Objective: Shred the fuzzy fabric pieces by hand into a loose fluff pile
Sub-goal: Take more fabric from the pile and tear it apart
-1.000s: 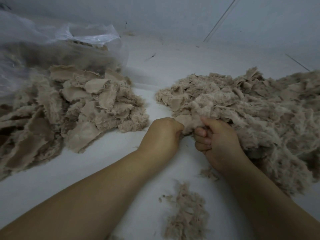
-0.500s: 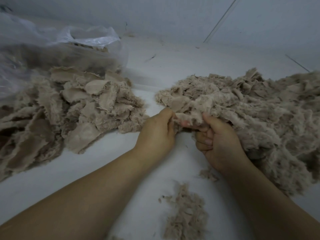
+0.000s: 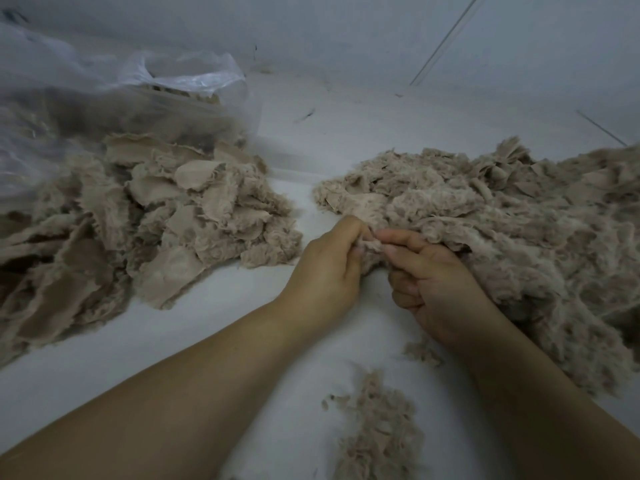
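A fuzzy fabric piece [image 3: 369, 249] sits at the near edge of the fluff pile [image 3: 502, 237] on the white bench [image 3: 242, 323]. Left hand [image 3: 329, 268] and right hand [image 3: 436, 289] pinch it with curled fingers [image 3: 398, 237]. Unshredded pieces [image 3: 138, 220] lie left, beside a plastic bag [image 3: 104, 98].

Fabric-piece heap [image 3: 145, 230] fills frame left, w/ plastic bag [image 3: 114, 98] behind it at upper left. Fluff pile [image 3: 519, 237] fills frame right. Both hands meet centre frame at the pile's left edge: left hand [image 3: 329, 271], right hand [image 3: 440, 289]. Loose fluff scraps [image 3: 377, 431] at bottom centre, on table [image 3: 207, 327].
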